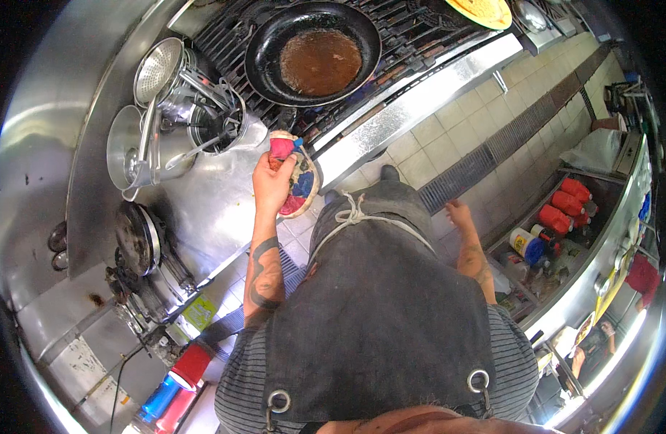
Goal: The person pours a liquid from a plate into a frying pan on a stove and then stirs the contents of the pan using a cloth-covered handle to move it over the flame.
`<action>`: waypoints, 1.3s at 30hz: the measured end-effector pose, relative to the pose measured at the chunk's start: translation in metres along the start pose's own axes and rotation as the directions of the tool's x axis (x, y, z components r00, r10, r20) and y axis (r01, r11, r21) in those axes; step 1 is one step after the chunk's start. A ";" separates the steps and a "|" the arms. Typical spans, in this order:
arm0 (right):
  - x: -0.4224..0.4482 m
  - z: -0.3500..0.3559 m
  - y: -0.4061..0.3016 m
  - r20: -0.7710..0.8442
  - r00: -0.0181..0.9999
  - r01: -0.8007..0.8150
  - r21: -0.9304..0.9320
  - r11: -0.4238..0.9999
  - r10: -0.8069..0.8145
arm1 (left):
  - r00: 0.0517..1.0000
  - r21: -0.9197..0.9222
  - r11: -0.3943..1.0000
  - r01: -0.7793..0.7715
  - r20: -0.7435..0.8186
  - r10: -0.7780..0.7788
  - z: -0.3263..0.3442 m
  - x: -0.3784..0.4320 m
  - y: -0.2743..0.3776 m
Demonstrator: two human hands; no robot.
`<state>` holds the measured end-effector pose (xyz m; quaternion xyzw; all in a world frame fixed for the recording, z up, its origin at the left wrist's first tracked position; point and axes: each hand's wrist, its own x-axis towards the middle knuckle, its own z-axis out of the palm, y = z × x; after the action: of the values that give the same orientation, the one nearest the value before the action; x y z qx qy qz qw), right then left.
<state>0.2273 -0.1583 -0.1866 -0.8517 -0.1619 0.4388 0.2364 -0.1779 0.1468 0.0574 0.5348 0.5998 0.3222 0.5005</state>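
My left hand grips a patterned cloth pot holder in red, blue and cream, near the front corner of the stove. Beyond it a black frying pan with brown liquid in its base sits on the stove grates; the pan's handle is mostly hidden or too dark to make out. My right hand hangs at my right side above the tiled floor, with nothing seen in it; its fingers are partly curled. A yellow plate with food on it stands at the stove's far right edge.
Left of the stove, metal pots with utensils and a perforated strainer stand on a steel counter. Stacked pans lie nearer. Red bottles fill a low shelf at right. A floor drain grate crosses the tiles. Another person's hands show at lower right.
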 end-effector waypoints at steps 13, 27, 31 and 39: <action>-0.013 0.004 0.017 0.064 0.995 -0.080 -0.035 0.996 0.082 | 0.994 0.225 0.974 0.018 0.099 -0.041 0.014 -0.046 0.008; 0.026 -0.009 0.007 0.023 0.999 0.037 -0.111 0.993 -0.034 | 0.998 0.118 0.993 0.009 0.067 -0.017 0.030 -0.036 0.010; 0.029 -0.006 0.023 0.014 0.995 0.097 -0.131 0.987 -0.096 | 0.997 0.121 0.992 0.021 0.070 -0.030 0.032 -0.038 0.017; 0.004 -0.010 -0.011 0.090 0.995 -0.026 -0.091 0.996 0.034 | 0.999 0.184 0.983 0.011 0.044 -0.019 0.029 -0.036 0.006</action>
<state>0.2373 -0.1501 -0.1782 -0.8427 -0.1792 0.4732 0.1837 -0.1517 0.1087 0.0636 0.5813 0.6193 0.2496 0.4651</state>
